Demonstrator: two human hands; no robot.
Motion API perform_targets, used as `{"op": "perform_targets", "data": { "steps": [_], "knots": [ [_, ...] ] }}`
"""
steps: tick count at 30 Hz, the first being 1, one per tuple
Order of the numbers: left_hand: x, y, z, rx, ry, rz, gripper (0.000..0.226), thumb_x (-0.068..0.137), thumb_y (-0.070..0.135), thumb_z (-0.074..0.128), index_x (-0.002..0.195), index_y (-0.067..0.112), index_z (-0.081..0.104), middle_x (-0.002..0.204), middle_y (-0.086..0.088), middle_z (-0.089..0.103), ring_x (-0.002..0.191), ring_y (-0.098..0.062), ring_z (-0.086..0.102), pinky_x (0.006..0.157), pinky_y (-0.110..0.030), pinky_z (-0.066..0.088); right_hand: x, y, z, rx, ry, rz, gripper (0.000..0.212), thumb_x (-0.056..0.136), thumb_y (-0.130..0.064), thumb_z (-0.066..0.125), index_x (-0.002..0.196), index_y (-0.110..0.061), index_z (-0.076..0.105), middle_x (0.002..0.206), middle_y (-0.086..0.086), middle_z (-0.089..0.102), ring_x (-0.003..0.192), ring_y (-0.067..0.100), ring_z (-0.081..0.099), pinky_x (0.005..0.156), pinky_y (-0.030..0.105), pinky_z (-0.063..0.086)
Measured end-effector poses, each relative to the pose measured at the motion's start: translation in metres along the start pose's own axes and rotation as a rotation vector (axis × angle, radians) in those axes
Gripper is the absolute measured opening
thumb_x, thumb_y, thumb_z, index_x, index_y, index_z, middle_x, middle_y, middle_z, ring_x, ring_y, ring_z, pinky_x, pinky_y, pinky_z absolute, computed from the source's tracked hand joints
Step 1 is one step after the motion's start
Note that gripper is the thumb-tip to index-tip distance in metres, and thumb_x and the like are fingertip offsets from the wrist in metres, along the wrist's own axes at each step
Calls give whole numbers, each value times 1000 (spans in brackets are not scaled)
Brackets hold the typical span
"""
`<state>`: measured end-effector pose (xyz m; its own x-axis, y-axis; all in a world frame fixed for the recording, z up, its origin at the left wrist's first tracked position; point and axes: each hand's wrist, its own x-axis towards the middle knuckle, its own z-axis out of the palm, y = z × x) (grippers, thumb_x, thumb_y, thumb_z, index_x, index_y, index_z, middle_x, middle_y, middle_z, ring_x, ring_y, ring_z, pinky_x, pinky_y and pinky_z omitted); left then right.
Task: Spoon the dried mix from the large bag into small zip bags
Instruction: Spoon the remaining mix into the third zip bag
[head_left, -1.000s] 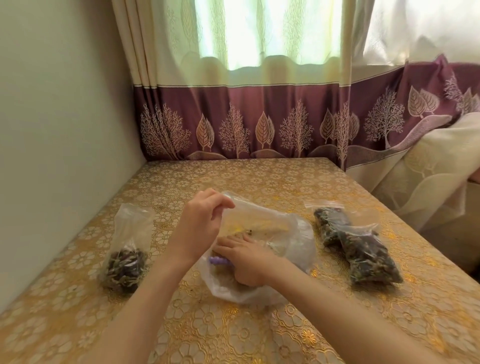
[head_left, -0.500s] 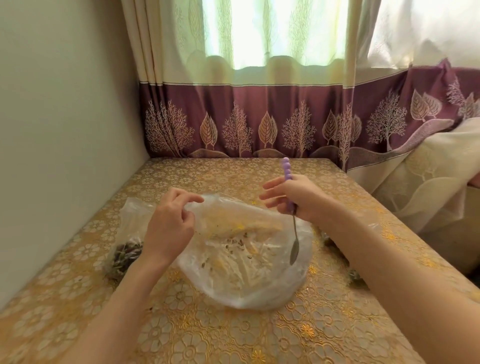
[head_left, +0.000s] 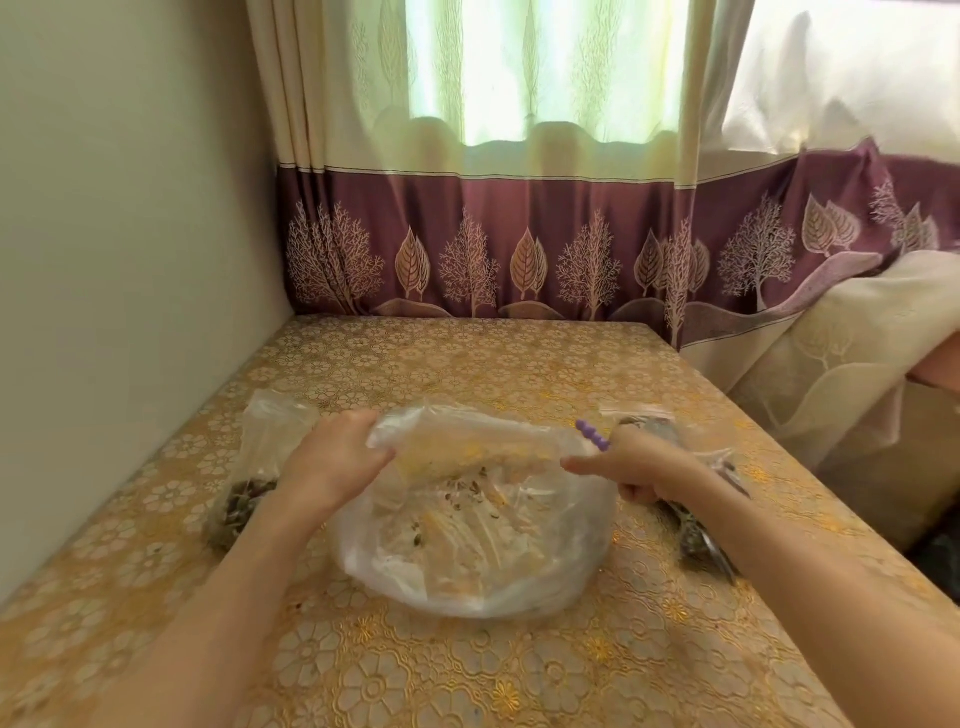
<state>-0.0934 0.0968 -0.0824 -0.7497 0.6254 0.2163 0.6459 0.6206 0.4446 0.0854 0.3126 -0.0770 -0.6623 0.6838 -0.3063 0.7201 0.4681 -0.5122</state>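
gold floral tablecloth (head_left: 467, 675) | maroon tree-print curtain (head_left: 519, 234) behind | plain wall (head_left: 130, 234) on left

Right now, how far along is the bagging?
Done: filled small zip bags lie right of the large clear plastic bag; another small bag at left holds mix. In hand: left hand grips the large bag's rim, right hand holds the purple-handled spoon. Left: only scattered scraps.
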Motion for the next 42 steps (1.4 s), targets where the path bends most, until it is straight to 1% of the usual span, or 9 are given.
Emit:
{"op": "perform_targets", "data": {
  "steps": [6, 12, 16, 20, 23, 28, 32, 35, 42],
  "knots": [
    [-5, -12, -5, -133, 135, -13, 35, 92, 12, 55, 127, 13, 56, 119, -8, 63, 105, -23, 58, 83, -34, 45, -2, 4, -2, -51, 33, 46, 12, 92, -7, 43, 101, 0, 42, 67, 7, 50, 42, 13, 43, 33, 20, 33],
    [-2, -21, -7, -258, 144, 3, 26, 92, 6, 51, 115, 13, 60, 97, -2, 64, 58, -7, 50, 47, -16, 38, -5, 12, -11, 32, 188, 60, 12, 91, -2, 39, 98, -4, 48, 75, 7, 50, 51, 15, 47, 30, 14, 32],
    [-2, -18, -6, -283, 51, -39, 32, 90, 9, 56, 121, 11, 55, 111, -7, 59, 61, -14, 55, 46, -20, 41, -6, 12, -15, 26, 203, 50, 14, 88, -2, 47, 102, -3, 50, 94, 8, 56, 63, 17, 53, 34, 21, 37],
    [-11, -11, -4, -124, -42, -17, 52, 84, 24, 66, 131, 19, 44, 134, -7, 45, 109, -20, 52, 83, -33, 51, -11, 5, -14, -154, 339, -77, 30, 87, -20, 65, 112, -11, 52, 112, 1, 58, 89, 16, 57, 68, 29, 45],
    [-21, -8, -4, 22, 0, 110, 70, 80, 39, 68, 140, 27, 33, 145, -3, 29, 132, -20, 32, 108, -43, 33, -25, -6, -2, -175, 481, -379, 17, 95, -19, 54, 108, -13, 62, 123, -6, 62, 88, 8, 57, 62, 17, 43],
    [-44, -9, 2, 202, -191, 435, 60, 70, 64, 61, 123, 58, 35, 142, 23, 26, 136, -3, 7, 111, -43, -2, -50, -21, 30, -306, 13, -645, 23, 97, -10, 46, 106, -13, 67, 98, -22, 58, 74, -7, 52, 67, 9, 43],
    [-55, -19, 14, 347, -398, 453, 48, 73, 62, 61, 119, 54, 48, 141, 26, 29, 139, -5, 2, 109, -53, -19, -63, -17, 45, -546, -108, -648, 45, 81, -55, 62, 101, -15, 65, 80, -22, 59, 69, 5, 53, 56, 19, 37],
    [-56, -22, 18, 348, -326, 496, 23, 88, 49, 52, 109, 43, 58, 133, 25, 42, 138, -1, 13, 108, -51, -20, -66, -9, 48, -735, -72, -627, 42, 83, -54, 60, 103, -17, 65, 103, -6, 63, 88, 15, 57, 71, 29, 47],
    [-52, -12, 12, 51, -163, 452, 20, 94, 35, 29, 79, 32, 43, 81, 10, 64, 95, -8, 49, 107, -25, 7, -64, -19, 24, -522, 34, -670, 27, 95, -23, 46, 68, -21, 49, 70, -13, 56, 66, 7, 54, 61, 23, 44]
  ]
}}
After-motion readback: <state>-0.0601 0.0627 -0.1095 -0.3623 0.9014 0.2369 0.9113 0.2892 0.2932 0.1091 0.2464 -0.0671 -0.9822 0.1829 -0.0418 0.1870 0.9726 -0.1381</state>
